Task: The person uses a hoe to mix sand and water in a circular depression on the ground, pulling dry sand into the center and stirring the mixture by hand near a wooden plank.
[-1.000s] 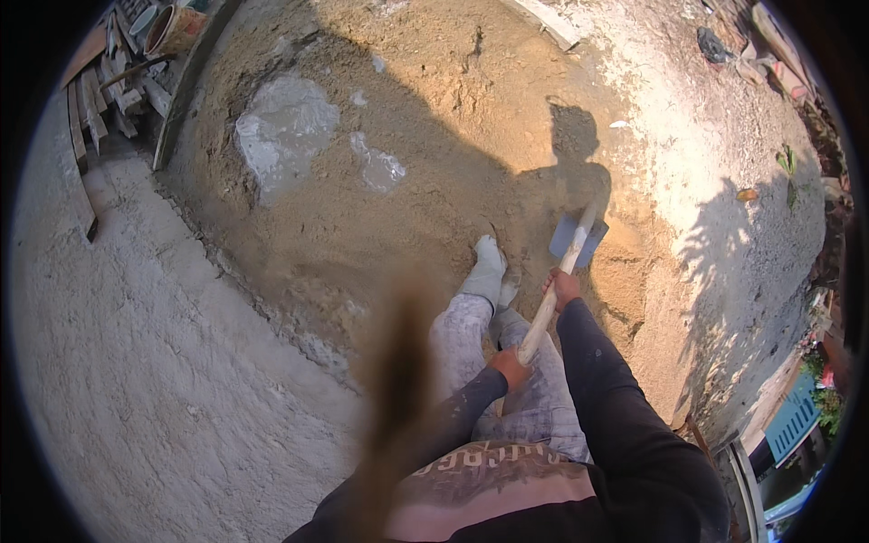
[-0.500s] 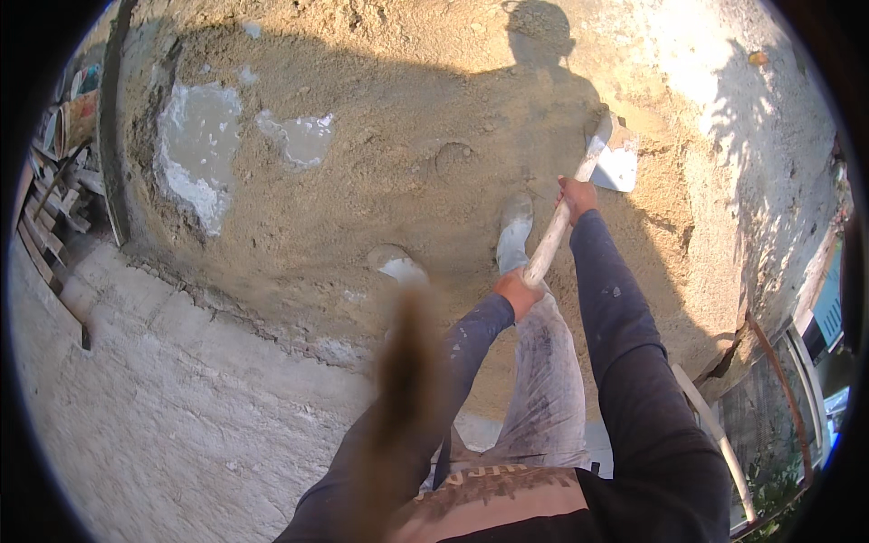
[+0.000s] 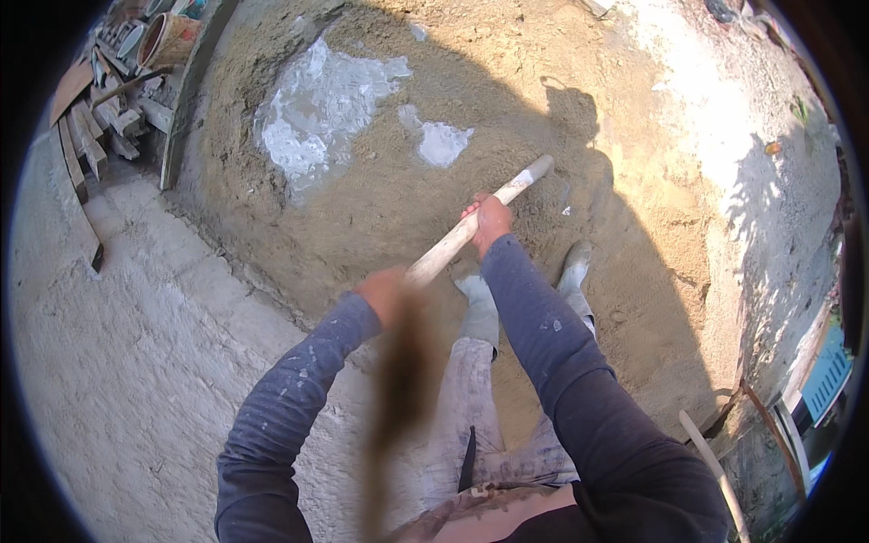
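Note:
A hoe with a pale wooden handle (image 3: pixel 453 240) lies slanted in my grip, its head end up and to the right over damp brown sand (image 3: pixel 380 208). Its blade does not show and seems sunk in the sand or hidden behind the handle. My right hand (image 3: pixel 491 220) is wrapped round the handle near its middle. Lower and to the left, my left hand (image 3: pixel 380 294) closes round the near end, partly covered by a dark blurred strip (image 3: pixel 398 389). My pale, mud-coated boots (image 3: pixel 478 303) stand in the sand below the handle.
Two whitish wet pools (image 3: pixel 335 100) lie in the sand at the far left. A board (image 3: pixel 195 90) edges the sand, with scrap planks (image 3: pixel 86 149) and a bucket (image 3: pixel 167 41) beyond. Rough concrete (image 3: pixel 136 344) runs along the left. At lower right leans a pole (image 3: pixel 715 471).
The hoe has come toward me and left, its handle now more slanted. Its blade no longer shows. Both hands keep hold, and the view has shifted, bringing my second boot into sight.

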A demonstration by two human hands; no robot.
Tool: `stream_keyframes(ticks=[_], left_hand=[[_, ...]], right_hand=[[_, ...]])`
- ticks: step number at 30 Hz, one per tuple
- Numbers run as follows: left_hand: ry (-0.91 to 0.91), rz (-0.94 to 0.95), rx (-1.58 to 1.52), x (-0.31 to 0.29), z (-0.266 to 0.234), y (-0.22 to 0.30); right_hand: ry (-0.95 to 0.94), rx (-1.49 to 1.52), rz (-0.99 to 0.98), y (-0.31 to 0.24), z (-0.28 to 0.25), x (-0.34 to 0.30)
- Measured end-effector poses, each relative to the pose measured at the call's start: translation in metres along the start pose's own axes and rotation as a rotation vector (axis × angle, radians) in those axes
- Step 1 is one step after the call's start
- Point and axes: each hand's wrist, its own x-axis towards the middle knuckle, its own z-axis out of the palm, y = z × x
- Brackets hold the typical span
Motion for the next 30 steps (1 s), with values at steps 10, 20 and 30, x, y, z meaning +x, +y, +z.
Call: stream_keyframes(ticks=[10, 20, 30], left_hand=[[0.175, -0.421, 0.065, -0.215, -0.135, 0.059], [0.295, -0.555, -0.65, -0.209, 0.018, -0.017], [-0.229, -0.155, -0.567, 0.025, 0.289, 0.14]], right_hand=[[-0.319, 0.045, 0.192, 0.067, 0.129, -0.226], [-0.434, -0.319, -0.115, 0.092, 0.1, -0.207], [0.331, -0.43, -0.319, -0.128, -0.285, 0.027]])
